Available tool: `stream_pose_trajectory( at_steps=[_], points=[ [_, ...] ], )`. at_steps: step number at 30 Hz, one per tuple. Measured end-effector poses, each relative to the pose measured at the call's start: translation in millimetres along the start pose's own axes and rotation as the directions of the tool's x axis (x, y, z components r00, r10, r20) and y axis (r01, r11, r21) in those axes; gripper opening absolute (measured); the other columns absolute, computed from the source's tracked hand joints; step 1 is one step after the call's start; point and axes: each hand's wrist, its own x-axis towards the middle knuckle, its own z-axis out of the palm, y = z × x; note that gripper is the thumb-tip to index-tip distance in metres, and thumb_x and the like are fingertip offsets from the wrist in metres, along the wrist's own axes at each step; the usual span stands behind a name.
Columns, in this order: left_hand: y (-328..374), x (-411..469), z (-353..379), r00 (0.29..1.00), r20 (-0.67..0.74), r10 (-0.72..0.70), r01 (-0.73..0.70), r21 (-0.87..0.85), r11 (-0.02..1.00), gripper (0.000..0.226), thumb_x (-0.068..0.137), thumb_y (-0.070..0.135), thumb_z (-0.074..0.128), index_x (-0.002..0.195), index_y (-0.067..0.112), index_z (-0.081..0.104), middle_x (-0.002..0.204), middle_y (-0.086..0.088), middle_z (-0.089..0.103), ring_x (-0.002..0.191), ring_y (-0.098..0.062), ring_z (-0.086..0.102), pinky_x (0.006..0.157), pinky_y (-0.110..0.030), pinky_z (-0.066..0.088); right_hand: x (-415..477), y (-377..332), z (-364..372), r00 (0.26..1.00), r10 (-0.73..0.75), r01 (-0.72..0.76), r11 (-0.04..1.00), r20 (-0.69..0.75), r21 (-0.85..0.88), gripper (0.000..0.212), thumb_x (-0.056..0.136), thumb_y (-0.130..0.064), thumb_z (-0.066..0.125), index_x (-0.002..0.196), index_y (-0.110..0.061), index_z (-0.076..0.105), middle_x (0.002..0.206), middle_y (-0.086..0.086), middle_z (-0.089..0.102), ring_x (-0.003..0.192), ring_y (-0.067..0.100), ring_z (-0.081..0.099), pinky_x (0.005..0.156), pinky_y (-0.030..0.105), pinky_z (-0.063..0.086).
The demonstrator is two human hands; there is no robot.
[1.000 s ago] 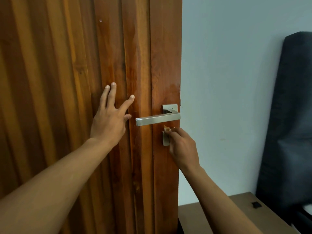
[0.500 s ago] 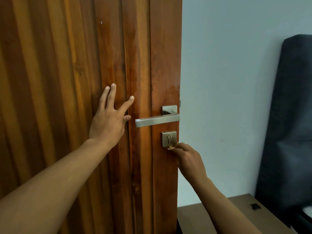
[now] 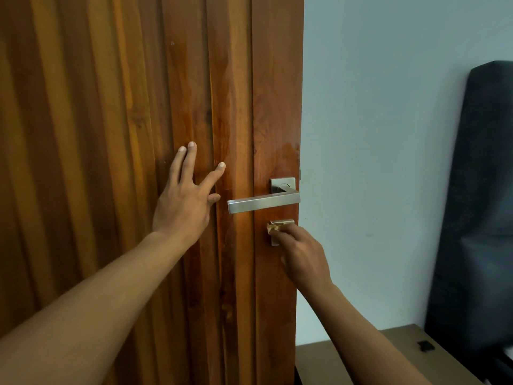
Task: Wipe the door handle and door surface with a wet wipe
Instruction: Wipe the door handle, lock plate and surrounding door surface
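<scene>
A brown wooden door (image 3: 111, 134) with vertical grooves fills the left half of the view. Its brushed metal lever handle (image 3: 263, 202) sits near the door's right edge. Just below it is a square metal lock plate (image 3: 274, 241), mostly covered. My right hand (image 3: 302, 254) presses a small, browned wet wipe (image 3: 273, 227) against that plate with closed fingers. My left hand (image 3: 186, 198) lies flat on the door left of the handle, fingers spread. The wood above the handle looks damp and shiny.
A pale wall (image 3: 374, 134) stands right of the door. A dark upholstered panel (image 3: 483, 204) rises at the far right. A brown tabletop (image 3: 402, 351) with a small black object (image 3: 426, 345) lies low at the right.
My right hand dropped below the lock plate, uncovering it, and has come back up onto the plate with the wipe. My left hand stayed in place.
</scene>
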Motion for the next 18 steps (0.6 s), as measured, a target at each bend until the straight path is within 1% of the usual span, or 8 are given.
stream_pose_trajectory(
  at_steps=[3, 7, 9, 12, 16, 18],
  points=[
    [-1.0, 0.5, 0.2, 1.0, -0.004, 0.008, -0.008, -0.002, 1.0, 0.061, 0.097, 0.031, 0.059, 0.152, 0.036, 0.034, 0.166, -0.013, -0.001, 0.152, -0.032, -0.006, 0.101, -0.051, 0.048, 1.0, -5.6, -0.1, 0.997, 0.054, -0.054, 0.999, -0.055, 0.006, 0.034, 0.073, 0.0, 0.076, 0.106, -0.009, 0.073, 0.102, 0.007, 0.071, 0.086, 0.028, 0.067, 0.072, 0.032, 0.056],
    [-1.3, 0.3, 1.7, 1.0, -0.002, 0.007, -0.007, 0.004, 1.0, 0.061, 0.097, 0.032, 0.058, 0.152, 0.036, 0.032, 0.166, -0.013, -0.003, 0.152, -0.032, -0.008, 0.102, -0.051, 0.047, 5.2, -11.0, -1.3, 0.994, 0.077, -0.08, 0.996, -0.08, -0.035, 0.028, 0.079, -0.015, 0.076, 0.105, -0.008, 0.073, 0.099, 0.009, 0.07, 0.082, 0.027, 0.066, 0.069, 0.032, 0.056],
    [-1.8, 0.2, 2.7, 1.0, -0.007, 0.004, -0.004, 0.013, 1.0, 0.061, 0.097, 0.032, 0.057, 0.152, 0.037, 0.031, 0.166, -0.013, -0.003, 0.152, -0.031, -0.008, 0.102, -0.05, 0.046, 12.2, -7.4, -3.0, 0.994, 0.09, -0.095, 0.993, -0.065, -0.074, 0.028, 0.083, -0.021, 0.072, 0.108, -0.009, 0.071, 0.098, 0.008, 0.07, 0.08, 0.025, 0.064, 0.066, 0.031, 0.055],
    [-1.4, 0.0, 2.9, 1.0, -0.005, 0.009, -0.009, 0.008, 1.0, 0.061, 0.097, 0.032, 0.057, 0.152, 0.037, 0.031, 0.166, -0.013, -0.002, 0.152, -0.031, -0.008, 0.102, -0.049, 0.047, 24.8, 2.8, -10.8, 0.987, 0.156, -0.158, 0.984, -0.029, -0.082, 0.024, 0.086, -0.023, 0.068, 0.108, -0.012, 0.071, 0.099, 0.005, 0.07, 0.082, 0.024, 0.063, 0.066, 0.03, 0.052],
    [-1.5, -0.3, 1.4, 1.0, -0.001, 0.011, -0.011, 0.002, 1.0, 0.061, 0.097, 0.031, 0.057, 0.152, 0.036, 0.031, 0.166, -0.013, -0.002, 0.152, -0.031, -0.008, 0.102, -0.051, 0.048, 29.9, 9.8, -18.6, 0.99, 0.119, -0.111, 0.988, 0.072, -0.107, 0.021, 0.087, -0.027, 0.065, 0.106, -0.017, 0.07, 0.102, 0.0, 0.068, 0.085, 0.021, 0.06, 0.067, 0.027, 0.05],
    [-0.3, -0.3, 1.5, 1.0, 0.009, 0.009, -0.009, -0.001, 1.0, 0.061, 0.098, 0.032, 0.056, 0.152, 0.037, 0.03, 0.166, -0.013, -0.003, 0.152, -0.031, -0.009, 0.103, -0.05, 0.048, 31.0, 11.5, -20.5, 0.986, 0.149, -0.14, 0.984, 0.072, -0.114, 0.019, 0.09, -0.028, 0.062, 0.104, -0.018, 0.069, 0.098, 0.0, 0.067, 0.079, 0.016, 0.057, 0.066, 0.025, 0.048]
  ],
)
